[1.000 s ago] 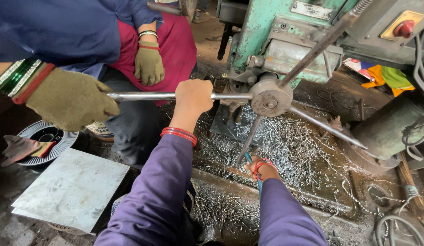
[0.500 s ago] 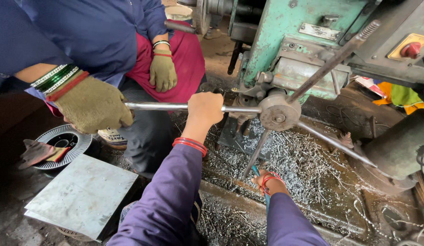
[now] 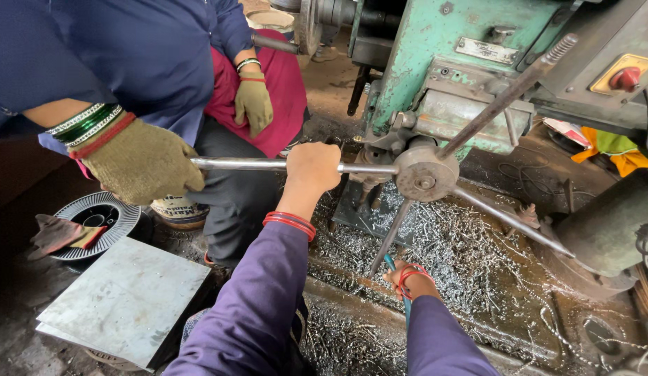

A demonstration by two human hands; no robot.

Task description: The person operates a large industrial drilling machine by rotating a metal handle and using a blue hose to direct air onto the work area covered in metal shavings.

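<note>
Clenched fingers (image 3: pixel 322 154) of left hand (image 3: pixel 311 167) around horizontal steel handle bar (image 3: pixel 268 164), at nine o'clock from round hub (image 3: pixel 425 175) of green machine (image 3: pixel 435 49). Same bar gripped further out, at nine o'clock again, by co-worker's gloved hand (image 3: pixel 143 161). Right hand (image 3: pixel 407 282) low at six o'clock from hub, among metal shavings (image 3: pixel 470 251), closed on thin teal-handled tool (image 3: pixel 399 289); tool's tip hidden. Flat metal plate (image 3: pixel 125 299) at seven o'clock, black round dish (image 3: pixel 101 216) just beyond it.
</note>
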